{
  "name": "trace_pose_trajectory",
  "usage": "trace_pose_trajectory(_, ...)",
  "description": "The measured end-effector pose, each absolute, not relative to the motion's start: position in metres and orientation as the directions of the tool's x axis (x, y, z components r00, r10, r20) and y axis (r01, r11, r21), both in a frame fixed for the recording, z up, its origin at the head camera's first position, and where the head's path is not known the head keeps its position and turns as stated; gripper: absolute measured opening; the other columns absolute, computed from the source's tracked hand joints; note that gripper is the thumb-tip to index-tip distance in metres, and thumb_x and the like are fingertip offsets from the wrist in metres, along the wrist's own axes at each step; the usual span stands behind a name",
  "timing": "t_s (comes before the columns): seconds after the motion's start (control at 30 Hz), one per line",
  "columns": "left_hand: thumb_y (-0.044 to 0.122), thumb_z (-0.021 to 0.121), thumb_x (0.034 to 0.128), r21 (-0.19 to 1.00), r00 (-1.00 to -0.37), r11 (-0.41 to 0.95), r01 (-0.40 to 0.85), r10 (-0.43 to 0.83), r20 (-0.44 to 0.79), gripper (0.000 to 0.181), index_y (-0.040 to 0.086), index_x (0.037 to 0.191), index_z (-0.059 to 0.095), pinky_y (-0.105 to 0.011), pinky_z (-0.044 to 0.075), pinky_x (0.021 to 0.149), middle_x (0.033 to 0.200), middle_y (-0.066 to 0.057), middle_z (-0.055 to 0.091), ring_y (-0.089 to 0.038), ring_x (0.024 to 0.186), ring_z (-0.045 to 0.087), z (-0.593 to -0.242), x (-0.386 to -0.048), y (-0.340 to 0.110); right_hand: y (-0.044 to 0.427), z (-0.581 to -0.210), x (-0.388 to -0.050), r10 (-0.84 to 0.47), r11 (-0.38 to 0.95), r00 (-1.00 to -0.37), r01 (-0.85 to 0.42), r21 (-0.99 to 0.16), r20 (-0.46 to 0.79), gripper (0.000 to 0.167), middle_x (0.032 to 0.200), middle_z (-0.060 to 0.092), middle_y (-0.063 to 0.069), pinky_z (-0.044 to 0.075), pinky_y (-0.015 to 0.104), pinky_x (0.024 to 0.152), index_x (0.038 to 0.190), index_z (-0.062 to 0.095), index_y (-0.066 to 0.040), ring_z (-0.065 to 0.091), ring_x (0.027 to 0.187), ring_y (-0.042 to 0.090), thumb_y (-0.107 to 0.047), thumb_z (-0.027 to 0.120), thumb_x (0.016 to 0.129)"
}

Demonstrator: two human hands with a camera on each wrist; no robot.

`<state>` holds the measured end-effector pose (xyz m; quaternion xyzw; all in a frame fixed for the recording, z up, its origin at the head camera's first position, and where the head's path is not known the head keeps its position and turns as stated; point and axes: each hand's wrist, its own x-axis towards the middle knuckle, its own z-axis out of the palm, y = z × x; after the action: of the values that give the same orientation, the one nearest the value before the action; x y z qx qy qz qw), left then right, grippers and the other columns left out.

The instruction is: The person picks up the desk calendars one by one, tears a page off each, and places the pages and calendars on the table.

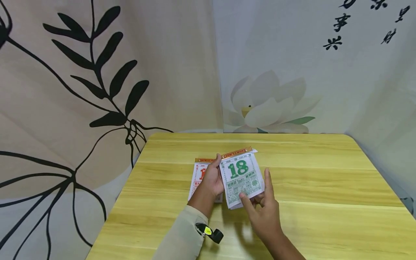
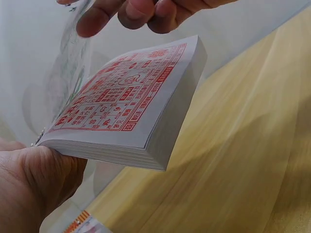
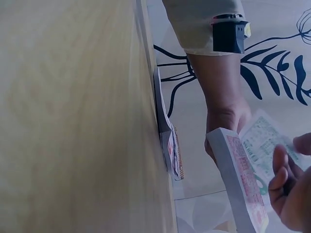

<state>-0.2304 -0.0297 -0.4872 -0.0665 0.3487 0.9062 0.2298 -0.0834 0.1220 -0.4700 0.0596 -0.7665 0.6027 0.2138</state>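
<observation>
My left hand (image 1: 211, 182) grips a thick calendar pad (image 2: 170, 121) by its left side, above the table, thumb near the orange-red top strip (image 1: 237, 152). The front page (image 1: 243, 177) shows a green 18; in the left wrist view it stands lifted away from a red-printed page (image 2: 121, 92). My right hand (image 1: 264, 213) pinches that green page near its lower edge, thumb in front, some fingers behind and the index finger pointing up by the right edge. In the right wrist view, the right fingers (image 3: 282, 170) are curled beside the green page (image 3: 265, 145).
A second calendar (image 1: 197, 177) with red print lies on the wooden table (image 1: 325, 187), partly hidden behind my left hand. Behind the table hang cloths with black leaf drawings, a pale lotus and black characters. A black device (image 1: 209, 233) is strapped over the left sleeve.
</observation>
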Motion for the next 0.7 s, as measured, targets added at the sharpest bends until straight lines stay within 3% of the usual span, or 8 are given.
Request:
trace_pose_trajectory(0.1, 0.055, 0.038, 0.1160, 0.607, -0.885, -0.647, -0.463, 0.376, -0.274, 0.055, 0.010, 0.143, 0.053, -0.036, 0.062, 0.103, 0.130, -0.006, 0.074, -0.020, 0.125, 0.074, -0.487, -0.231, -0.030, 0.122, -0.474, -0.082, 0.049, 0.290, -0.885, -0.431, -0.854, 0.463, 0.075, 0.091, 0.081, 0.016, 0.055, 0.022, 0.054, 0.165, 0.044, -0.001, 0.064, 0.063, 0.000, 0.008, 0.075, 0.098)
trace_pose_trajectory(0.23, 0.055, 0.037, 0.1160, 0.612, -0.891, -0.651, -0.449, 0.373, -0.256, 0.053, 0.011, 0.138, 0.055, -0.035, 0.061, 0.103, 0.128, -0.004, 0.074, -0.018, 0.123, 0.074, -0.487, -0.232, -0.032, 0.120, -0.473, -0.081, -0.094, 0.220, -0.932, -0.362, -0.906, 0.350, 0.043, 0.084, 0.079, 0.012, 0.052, 0.024, 0.047, 0.148, 0.065, 0.001, 0.068, 0.059, 0.005, -0.002, 0.070, 0.105)
trace_pose_trajectory(0.43, 0.054, 0.037, 0.1161, 0.600, -0.896, -0.668, -0.441, 0.369, -0.247, 0.047, 0.015, 0.134, 0.056, -0.032, 0.060, 0.103, 0.126, -0.001, 0.073, -0.015, 0.121, 0.073, -0.486, -0.231, -0.032, 0.110, -0.470, -0.083, -0.050, 0.092, -0.996, -0.079, -0.993, 0.075, 0.036, 0.089, 0.077, 0.018, 0.047, 0.021, 0.047, 0.140, 0.072, -0.001, 0.072, 0.057, 0.018, -0.002, 0.071, 0.104)
trace_pose_trajectory(0.7, 0.054, 0.039, 0.1163, 0.617, -0.903, -0.661, -0.427, 0.344, -0.257, 0.048, 0.014, 0.138, 0.054, -0.033, 0.058, 0.106, 0.128, -0.002, 0.073, -0.017, 0.124, 0.072, -0.487, -0.231, -0.032, 0.103, -0.475, -0.091, 0.060, 0.024, -0.998, 0.034, -0.999, -0.033, 0.029, 0.083, 0.074, 0.017, 0.047, 0.020, 0.050, 0.123, 0.080, 0.000, 0.066, 0.054, 0.015, 0.008, 0.075, 0.096)
